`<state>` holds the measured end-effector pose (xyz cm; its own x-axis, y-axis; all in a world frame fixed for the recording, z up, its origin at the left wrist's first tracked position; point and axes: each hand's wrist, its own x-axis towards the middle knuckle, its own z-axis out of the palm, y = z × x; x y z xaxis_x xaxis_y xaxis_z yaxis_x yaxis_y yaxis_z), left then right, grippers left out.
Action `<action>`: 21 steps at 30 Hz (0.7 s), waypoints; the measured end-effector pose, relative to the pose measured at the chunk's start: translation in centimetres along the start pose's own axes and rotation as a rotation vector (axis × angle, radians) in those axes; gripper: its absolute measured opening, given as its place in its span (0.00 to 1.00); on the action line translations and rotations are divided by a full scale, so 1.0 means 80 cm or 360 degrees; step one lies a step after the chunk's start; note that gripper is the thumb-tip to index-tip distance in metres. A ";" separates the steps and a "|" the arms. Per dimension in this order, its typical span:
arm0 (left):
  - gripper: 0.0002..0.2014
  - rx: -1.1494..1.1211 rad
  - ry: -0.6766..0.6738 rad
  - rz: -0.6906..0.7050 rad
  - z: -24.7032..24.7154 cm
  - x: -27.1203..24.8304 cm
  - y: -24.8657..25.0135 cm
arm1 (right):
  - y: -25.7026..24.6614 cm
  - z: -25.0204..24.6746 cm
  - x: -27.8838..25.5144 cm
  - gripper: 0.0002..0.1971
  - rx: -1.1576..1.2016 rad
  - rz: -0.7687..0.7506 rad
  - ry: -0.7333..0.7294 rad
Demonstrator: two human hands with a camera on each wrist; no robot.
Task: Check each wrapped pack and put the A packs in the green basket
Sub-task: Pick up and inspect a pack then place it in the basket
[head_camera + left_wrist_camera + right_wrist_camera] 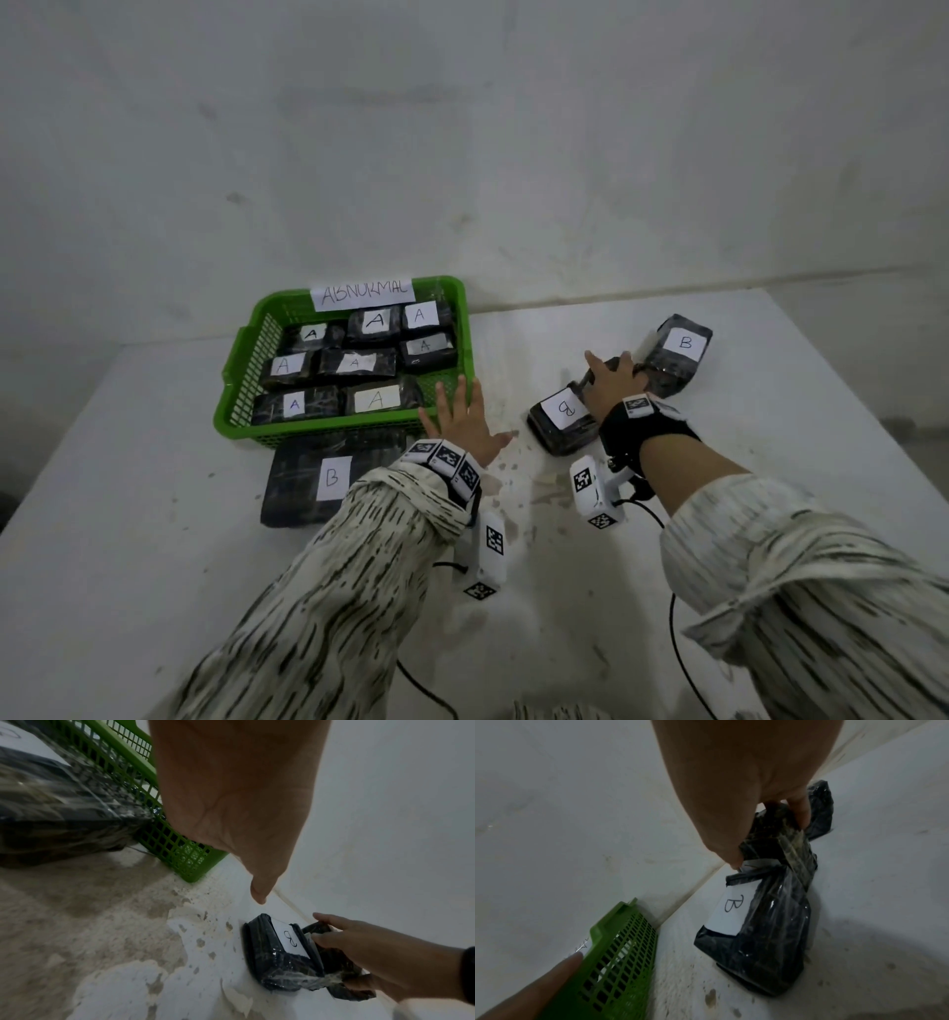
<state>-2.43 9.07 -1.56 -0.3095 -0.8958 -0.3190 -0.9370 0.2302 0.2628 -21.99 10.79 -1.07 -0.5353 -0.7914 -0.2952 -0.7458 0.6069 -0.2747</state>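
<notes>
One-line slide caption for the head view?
Right hand grips a black wrapped pack; green plastic basket holds A packs.

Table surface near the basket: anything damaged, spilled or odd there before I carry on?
Yes. The table coating is worn: brownish patches and chipped flecks show between the green basket and the B pack under the right hand, clearest in the left wrist view. No spill shows. Basket labels all read A.

Gripped pack (606, 367) label hidden.
</notes>
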 end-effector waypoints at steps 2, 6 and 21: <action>0.45 -0.0009 -0.0016 -0.0013 -0.002 0.002 0.001 | -0.002 -0.003 0.003 0.23 0.0024 -0.0067 0.0034; 0.45 -0.0064 -0.0092 -0.0032 -0.009 0.004 0.001 | -0.013 -0.018 0.000 0.19 0.0230 -0.0153 0.0491; 0.24 -0.1495 0.0056 0.0215 -0.091 0.005 -0.003 | -0.076 -0.046 -0.058 0.16 0.1868 -0.0364 -0.0193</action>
<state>-1.15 5.90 4.85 -0.3864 -0.8983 -0.2089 -0.3752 -0.0538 0.9254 -16.41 10.47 5.37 -0.3498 -0.9157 -0.1979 0.0311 0.1997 -0.9794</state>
